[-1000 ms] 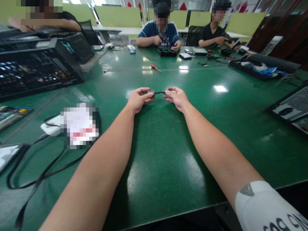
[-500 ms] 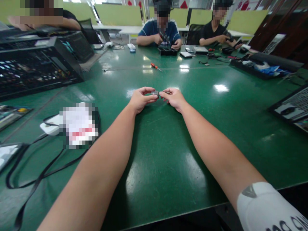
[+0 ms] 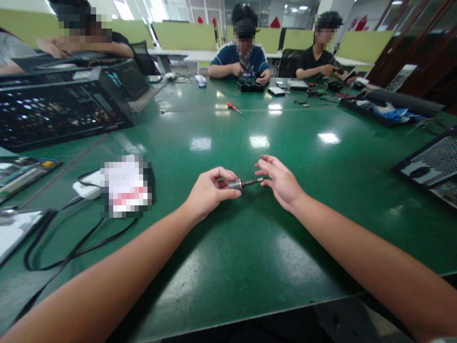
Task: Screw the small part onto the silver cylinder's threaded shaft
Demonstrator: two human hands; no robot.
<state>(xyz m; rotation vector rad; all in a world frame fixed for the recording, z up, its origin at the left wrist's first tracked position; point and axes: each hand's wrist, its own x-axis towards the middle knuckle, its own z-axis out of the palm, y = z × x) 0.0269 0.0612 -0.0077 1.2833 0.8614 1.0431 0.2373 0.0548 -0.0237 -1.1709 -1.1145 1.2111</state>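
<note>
My left hand (image 3: 213,191) pinches a small silver metal cylinder with a thin dark ribbed shaft (image 3: 235,184) between thumb and fingers. The shaft points right and ends in a lighter tip. My right hand (image 3: 282,183) is just beyond that tip, its fingers apart and nothing gripped in them. Whether the right thumb brushes the tip I cannot tell. Both hands are above the green tabletop (image 3: 228,271), near the middle of the view.
A red screwdriver (image 3: 233,107) lies farther back. Left are a black computer case (image 3: 64,109), a blurred-out card (image 3: 128,186) on a black strap and a white device (image 3: 87,186). A mesh-panelled case (image 3: 433,164) and black tray (image 3: 385,112) stand right. People work across the table.
Both hands have come lower in the picture, nearer to me. The right fingers, formerly closed at the cylinder's end, have spread and drawn off to the right, leaving the shaft exposed.
</note>
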